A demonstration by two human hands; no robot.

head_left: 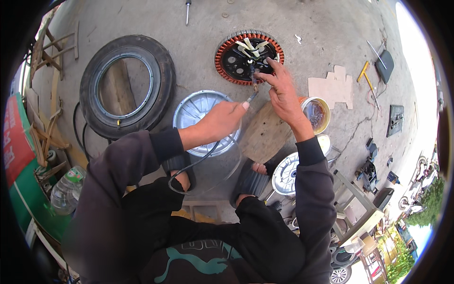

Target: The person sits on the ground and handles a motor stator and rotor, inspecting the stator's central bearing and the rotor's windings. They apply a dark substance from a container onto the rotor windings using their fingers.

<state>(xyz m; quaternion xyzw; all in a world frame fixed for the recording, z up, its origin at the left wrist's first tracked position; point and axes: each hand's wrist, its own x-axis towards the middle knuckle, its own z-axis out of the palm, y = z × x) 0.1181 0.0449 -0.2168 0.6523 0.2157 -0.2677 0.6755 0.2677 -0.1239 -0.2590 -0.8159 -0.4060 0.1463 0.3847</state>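
A motor stator [228, 72] with a ring of orange copper windings lies on the floor ahead, and several pale strips stick up at its middle. Its dark axle points toward me, with a cable coming from the end. My left hand [216, 124] is closed, pinching the dark cable [193, 165] near that end; the rest loops down past my feet. My right hand [285, 97] is beside the axle, fingers curved and apart, one fingertip at or very near it. Contact is hard to tell. Below my left hand sits a silver motor cover [189, 110].
A tyre on its rim [163, 80] lies at left over a wooden piece. Right of centre are a wooden board [265, 135], a tub of liquid [326, 124], another silver cover [284, 176] and cardboard [326, 90]. A screwdriver [187, 13] lies far ahead; a yellow-handled tool [363, 72] lies right.
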